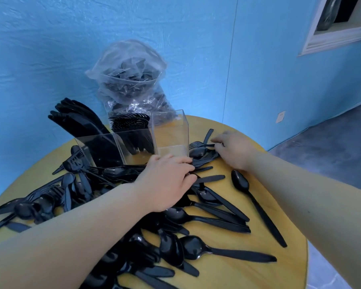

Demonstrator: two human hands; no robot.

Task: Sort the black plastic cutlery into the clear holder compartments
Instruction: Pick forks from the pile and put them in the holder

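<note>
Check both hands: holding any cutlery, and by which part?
Right hand pinches a black fork by its handle. Left hand rests on the cutlery pile; whether it grips anything cannot be told.

Both bare forearms reach forward. The left hand [167, 180] lies palm down with fingers curled; the right hand [231, 150], farther out, has its fingers bent downward.
</note>
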